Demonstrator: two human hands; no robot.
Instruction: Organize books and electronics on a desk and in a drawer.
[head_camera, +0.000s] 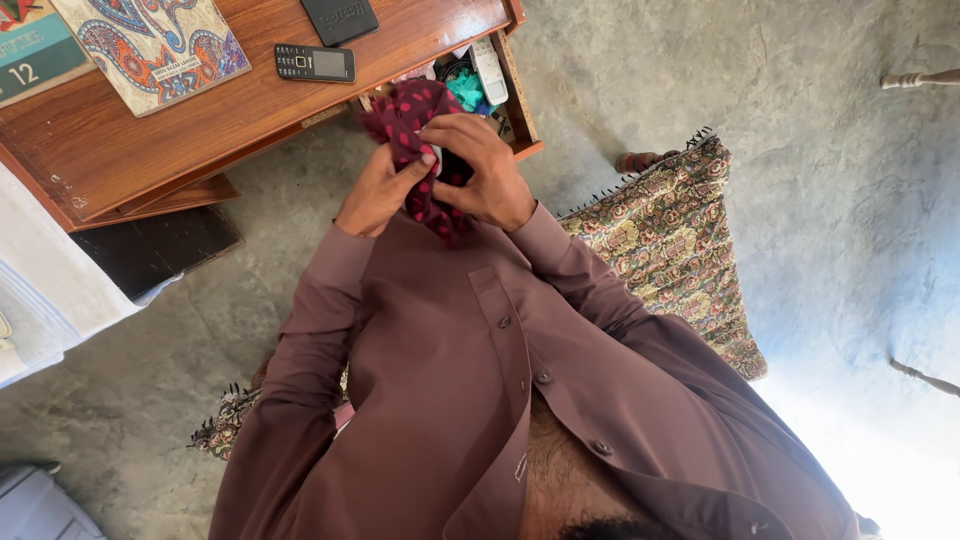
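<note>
Both hands held a dark red cloth with pink dots (418, 150) in front of the chest, just off the worktop (200, 120) front edge. The left hand (378, 190) and right hand (485, 170) had their grip clamped on the cloth. A black phone (314, 63) lay near that edge.

A soft, matt dotted cloth (415, 150) is seen over a glossy, smooth wooden desk (200, 110); the floor (820, 200) is rough concrete, the cushion (670, 250) woven

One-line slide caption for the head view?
Both hands, left hand and right hand, grip a dark red dotted cloth above an open wooden desk drawer.
</note>
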